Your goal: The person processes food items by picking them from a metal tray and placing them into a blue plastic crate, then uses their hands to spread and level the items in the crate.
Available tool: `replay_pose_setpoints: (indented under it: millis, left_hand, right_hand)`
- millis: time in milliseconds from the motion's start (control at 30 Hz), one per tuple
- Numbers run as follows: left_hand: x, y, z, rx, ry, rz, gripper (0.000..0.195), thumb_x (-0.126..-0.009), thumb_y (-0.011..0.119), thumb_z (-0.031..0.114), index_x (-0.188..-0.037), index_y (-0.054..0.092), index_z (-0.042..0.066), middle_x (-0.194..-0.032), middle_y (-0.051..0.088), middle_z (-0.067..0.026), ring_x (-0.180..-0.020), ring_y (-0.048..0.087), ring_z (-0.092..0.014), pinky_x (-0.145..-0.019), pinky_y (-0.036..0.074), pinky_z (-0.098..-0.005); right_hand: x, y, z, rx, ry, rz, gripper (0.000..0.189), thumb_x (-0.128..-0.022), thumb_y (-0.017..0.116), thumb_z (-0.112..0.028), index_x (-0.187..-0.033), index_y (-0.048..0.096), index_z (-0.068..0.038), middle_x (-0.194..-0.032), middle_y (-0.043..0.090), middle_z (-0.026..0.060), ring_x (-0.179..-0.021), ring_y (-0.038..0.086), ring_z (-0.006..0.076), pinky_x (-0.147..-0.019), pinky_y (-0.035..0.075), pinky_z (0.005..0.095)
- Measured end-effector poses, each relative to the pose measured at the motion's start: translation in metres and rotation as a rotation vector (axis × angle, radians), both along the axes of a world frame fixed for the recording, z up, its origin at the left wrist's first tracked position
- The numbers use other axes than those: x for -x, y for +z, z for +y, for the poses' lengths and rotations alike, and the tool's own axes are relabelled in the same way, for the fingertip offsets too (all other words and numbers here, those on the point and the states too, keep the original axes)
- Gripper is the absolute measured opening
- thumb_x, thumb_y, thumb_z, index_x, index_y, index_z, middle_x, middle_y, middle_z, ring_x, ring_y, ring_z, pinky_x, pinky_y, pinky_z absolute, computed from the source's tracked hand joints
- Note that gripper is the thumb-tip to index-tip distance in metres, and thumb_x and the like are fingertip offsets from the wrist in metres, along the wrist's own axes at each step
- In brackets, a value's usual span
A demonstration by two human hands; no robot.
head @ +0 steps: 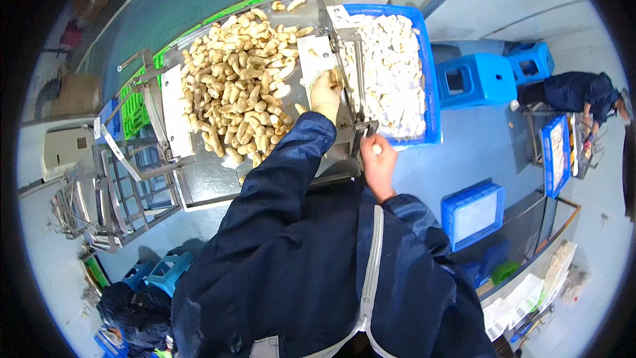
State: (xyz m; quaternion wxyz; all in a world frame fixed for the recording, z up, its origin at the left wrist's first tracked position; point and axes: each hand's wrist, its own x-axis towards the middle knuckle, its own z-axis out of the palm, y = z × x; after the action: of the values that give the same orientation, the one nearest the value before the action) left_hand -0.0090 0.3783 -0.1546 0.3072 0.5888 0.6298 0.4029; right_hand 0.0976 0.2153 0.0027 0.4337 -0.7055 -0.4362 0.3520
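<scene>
My left hand (325,93), in a cream glove, is on the white board (309,54) at the right side of a steel tray (211,184). Its fingers curl around what looks like a brownish mushroom (336,77), partly hidden. My right hand (378,165) is closed at the near end of a long metal cutter lever (359,79), and a pale round end shows in the fist. Left of my gloved hand, a heap of whole brown-and-cream mushrooms (238,79) fills much of the tray. Pale cut mushroom pieces (390,74) lie in a blue plastic basket (431,84) beyond the lever.
Another metal cutter frame (166,109) with a white board (175,109) stands at the tray's left. Blue stools (489,79) and stacked blue crates (472,214) are on the floor at right. Another person (579,92) bends over a bench at far right; dark clothing (136,308) shows lower left.
</scene>
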Motion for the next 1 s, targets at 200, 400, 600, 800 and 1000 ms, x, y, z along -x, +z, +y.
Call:
replay_pose_setpoints:
  millis: [200,400,600,800,1000]
  left_hand:
    - [-0.019,0.022,0.002,0.129,-0.125,-0.008,0.034,-0.074,0.062,0.000,-0.107,0.056,0.003,-0.090,0.063,-0.0126,-0.081,0.061,-0.022,-0.075,0.048,-0.0298]
    - [0.001,0.029,-0.002,0.088,-0.120,0.006,0.036,-0.074,0.061,-0.008,-0.108,0.058,0.003,-0.086,0.063,-0.0053,-0.079,0.060,-0.014,-0.075,0.048,-0.0251]
    - [-0.004,0.008,0.010,0.179,-0.209,-0.139,0.039,-0.074,0.061,-0.002,-0.111,0.057,0.005,-0.088,0.063,-0.0117,-0.081,0.062,-0.022,-0.076,0.048,-0.0286]
    - [-0.004,0.002,0.007,0.156,-0.154,-0.121,0.037,-0.074,0.057,-0.010,-0.109,0.057,0.002,-0.078,0.057,-0.0026,-0.072,0.056,-0.012,-0.070,0.048,-0.0232]
    - [-0.005,-0.001,0.008,0.221,-0.142,-0.114,0.037,-0.074,0.060,-0.009,-0.108,0.058,0.004,-0.076,0.055,-0.0028,-0.070,0.055,-0.013,-0.069,0.048,-0.0237]
  right_hand:
    - [-0.013,-0.066,-0.024,-0.137,-0.015,0.012,0.018,-0.079,0.060,-0.011,-0.067,0.055,0.001,-0.053,0.048,0.0141,-0.050,0.043,0.0142,-0.050,0.038,0.0316]
    - [-0.001,-0.001,0.001,-0.014,-0.040,0.084,0.023,-0.080,0.060,-0.013,-0.065,0.051,0.002,-0.052,0.048,0.0137,-0.048,0.041,0.0143,-0.047,0.036,0.0314]
    - [-0.007,-0.050,-0.019,-0.097,-0.030,0.001,0.021,-0.080,0.057,-0.010,-0.063,0.052,0.001,-0.051,0.044,0.0123,-0.049,0.041,0.0133,-0.048,0.036,0.0313]
    - [-0.002,-0.022,-0.008,-0.065,-0.035,-0.030,0.022,-0.079,0.060,-0.014,-0.063,0.053,-0.001,-0.051,0.046,0.0115,-0.048,0.042,0.0171,-0.048,0.035,0.0321]
    - [-0.004,-0.032,-0.012,-0.053,-0.010,0.008,0.023,-0.079,0.059,-0.012,-0.062,0.051,0.000,-0.049,0.045,0.0099,-0.047,0.041,0.0172,-0.048,0.035,0.0327]
